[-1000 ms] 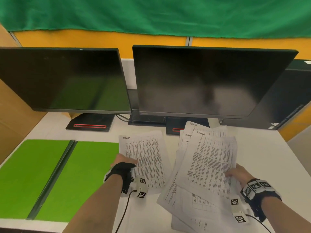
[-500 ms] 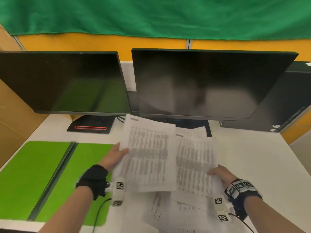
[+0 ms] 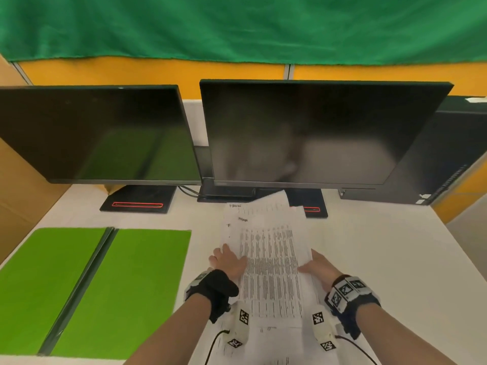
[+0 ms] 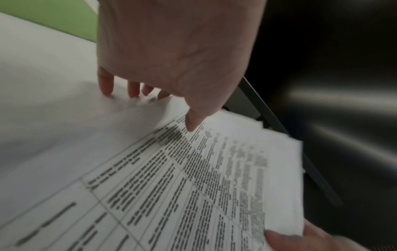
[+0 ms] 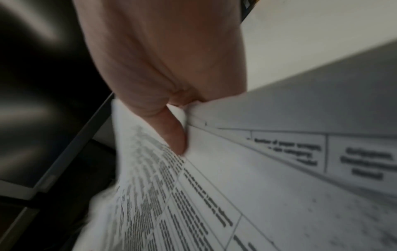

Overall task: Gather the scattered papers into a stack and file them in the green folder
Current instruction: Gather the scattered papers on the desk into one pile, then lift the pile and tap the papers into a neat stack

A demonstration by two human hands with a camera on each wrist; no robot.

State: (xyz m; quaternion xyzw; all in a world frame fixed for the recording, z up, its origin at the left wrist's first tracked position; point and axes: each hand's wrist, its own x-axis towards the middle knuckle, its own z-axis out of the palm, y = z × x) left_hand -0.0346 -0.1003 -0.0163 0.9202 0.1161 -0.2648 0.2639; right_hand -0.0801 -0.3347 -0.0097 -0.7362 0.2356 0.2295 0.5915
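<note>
The head view is evenly and brightly lit, with soft shadows. Its wide lens bows straight lines toward the frame edges. The two dark monitor screens (image 3: 316, 133) carry dim, smeared reflections. Print on the papers (image 3: 268, 259) is slightly blurred. Both wrist views are dimmer, grainy and motion-smeared, with streaked highlights in their dark areas and soft focus on the near skin.

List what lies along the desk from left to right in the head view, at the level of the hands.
green folder → left hand → stack of papers → right hand → bare white desk
</note>
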